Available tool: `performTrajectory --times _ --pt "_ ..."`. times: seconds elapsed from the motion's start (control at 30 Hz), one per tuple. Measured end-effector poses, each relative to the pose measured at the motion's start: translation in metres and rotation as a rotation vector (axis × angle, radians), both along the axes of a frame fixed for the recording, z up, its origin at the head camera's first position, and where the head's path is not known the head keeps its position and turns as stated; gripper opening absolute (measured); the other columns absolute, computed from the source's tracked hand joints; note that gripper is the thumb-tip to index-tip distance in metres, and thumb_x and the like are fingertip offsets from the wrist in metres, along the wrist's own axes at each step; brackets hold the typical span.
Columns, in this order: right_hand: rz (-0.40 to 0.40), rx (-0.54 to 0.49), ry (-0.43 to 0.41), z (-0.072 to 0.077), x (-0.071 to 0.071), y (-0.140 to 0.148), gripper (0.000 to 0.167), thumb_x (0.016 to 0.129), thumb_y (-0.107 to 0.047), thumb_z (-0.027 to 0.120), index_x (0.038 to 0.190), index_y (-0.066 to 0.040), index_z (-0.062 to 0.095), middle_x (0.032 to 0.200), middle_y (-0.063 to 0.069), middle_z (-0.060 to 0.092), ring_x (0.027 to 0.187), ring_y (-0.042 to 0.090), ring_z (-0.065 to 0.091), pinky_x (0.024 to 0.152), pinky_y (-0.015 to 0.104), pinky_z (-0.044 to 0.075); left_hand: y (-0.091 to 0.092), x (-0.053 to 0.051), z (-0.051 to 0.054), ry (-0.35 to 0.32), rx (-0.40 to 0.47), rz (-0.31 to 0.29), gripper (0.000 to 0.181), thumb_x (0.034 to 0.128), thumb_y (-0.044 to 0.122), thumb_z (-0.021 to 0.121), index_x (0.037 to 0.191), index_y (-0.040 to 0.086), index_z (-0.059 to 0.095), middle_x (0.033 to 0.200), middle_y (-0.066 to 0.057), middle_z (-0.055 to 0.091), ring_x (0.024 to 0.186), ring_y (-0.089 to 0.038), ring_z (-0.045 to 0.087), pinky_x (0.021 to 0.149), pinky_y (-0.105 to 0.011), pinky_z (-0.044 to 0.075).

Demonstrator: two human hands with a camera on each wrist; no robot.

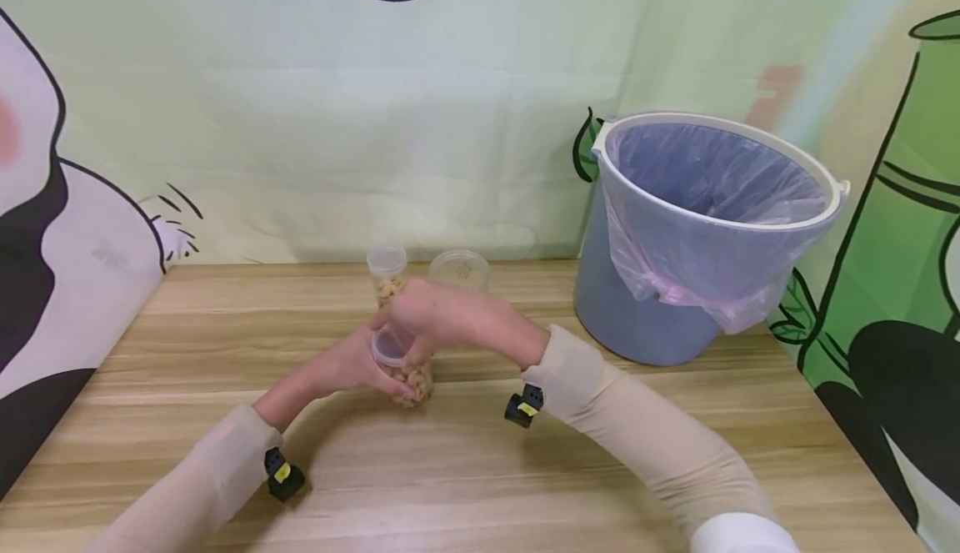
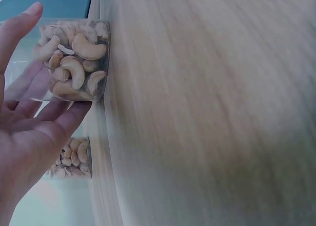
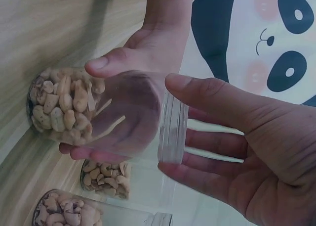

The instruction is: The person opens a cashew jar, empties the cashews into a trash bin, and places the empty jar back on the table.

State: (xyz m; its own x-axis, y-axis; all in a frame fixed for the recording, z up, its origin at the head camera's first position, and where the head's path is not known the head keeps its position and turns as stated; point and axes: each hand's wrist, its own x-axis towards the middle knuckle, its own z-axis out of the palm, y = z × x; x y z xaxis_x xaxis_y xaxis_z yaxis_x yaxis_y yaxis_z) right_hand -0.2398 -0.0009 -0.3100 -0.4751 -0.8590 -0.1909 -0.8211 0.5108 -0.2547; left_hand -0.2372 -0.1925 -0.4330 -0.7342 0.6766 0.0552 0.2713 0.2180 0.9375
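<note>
A clear jar part-filled with cashews (image 3: 64, 105) stands upright on the wooden table, closest to the person of the jars. My left hand (image 1: 347, 366) holds its body from the left, with the thumb along the near side and fingers around the far side. From above, my right hand (image 1: 435, 316) grips the jar's clear ridged lid (image 3: 173, 129), thumb on one side and fingertips on the other. The lid sits on the jar's mouth. Part of the jar is hidden behind the right hand in the head view.
Behind the hands stand a second cashew jar (image 1: 387, 263) and another lidded jar (image 1: 459, 268), partly covered by the right arm. A blue-grey bin (image 1: 637, 319) with a clear liner is at the back right. A printed cloth (image 1: 300, 119) hangs along the table's far edge.
</note>
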Motion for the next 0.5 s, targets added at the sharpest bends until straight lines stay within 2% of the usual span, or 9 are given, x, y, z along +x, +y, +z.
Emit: performTrajectory --times 0.13,0.23,0.3,0.37,0.43,0.5 --pt "0.084 0.03 0.018 0.001 -0.002 0.003 0.065 0.085 -0.015 0.083 0.144 -0.01 0.056 0.135 0.005 0.065 0.12 0.018 0.061 0.1 0.023 0.049 -0.001 0.002 -0.001 -0.012 0.018 0.025 0.093 0.0694 0.0 0.091 0.145 0.003 0.038 0.129 -0.017 0.06 0.114 -0.029 0.062 0.097 -0.034 0.053" --pt "0.135 0.072 0.039 0.001 0.001 0.005 0.069 0.09 -0.016 0.078 0.152 -0.014 0.048 0.153 0.008 0.05 0.139 0.022 0.048 0.116 0.032 0.037 -0.002 0.002 -0.001 -0.015 0.027 0.015 0.097 0.0703 0.0 0.09 0.15 0.003 0.035 0.135 -0.018 0.058 0.118 -0.029 0.061 0.1 -0.036 0.052" --pt "0.124 0.084 0.074 0.001 0.006 0.005 0.065 0.096 -0.021 0.072 0.154 -0.014 0.044 0.159 0.011 0.041 0.145 0.025 0.041 0.12 0.036 0.031 -0.003 0.002 -0.001 0.005 0.015 0.013 0.097 0.0712 0.002 0.09 0.152 0.004 0.035 0.137 -0.016 0.059 0.12 -0.028 0.061 0.101 -0.035 0.051" --pt "0.062 0.086 0.148 0.001 0.012 0.003 0.061 0.099 -0.028 0.067 0.154 -0.014 0.044 0.159 0.013 0.04 0.144 0.027 0.041 0.12 0.038 0.032 -0.003 0.001 -0.001 0.025 -0.002 0.013 0.091 0.0726 0.004 0.09 0.149 0.003 0.04 0.135 -0.013 0.062 0.118 -0.026 0.063 0.098 -0.034 0.053" --pt "-0.008 0.077 0.232 -0.001 0.02 0.001 0.055 0.103 -0.033 0.06 0.152 -0.013 0.047 0.154 0.014 0.046 0.14 0.028 0.046 0.115 0.039 0.039 -0.003 0.001 -0.001 0.034 -0.022 0.021 0.085 0.0733 0.006 0.09 0.145 0.003 0.044 0.13 -0.011 0.066 0.113 -0.024 0.065 0.094 -0.033 0.055" --pt "-0.045 0.094 0.324 -0.004 0.027 -0.002 0.048 0.106 -0.034 0.054 0.148 -0.012 0.051 0.147 0.013 0.053 0.131 0.028 0.054 0.105 0.038 0.049 -0.003 0.0 -0.001 0.043 -0.039 0.02 0.082 0.0737 0.007 0.09 0.143 0.003 0.046 0.127 -0.009 0.068 0.11 -0.022 0.067 0.092 -0.033 0.056"
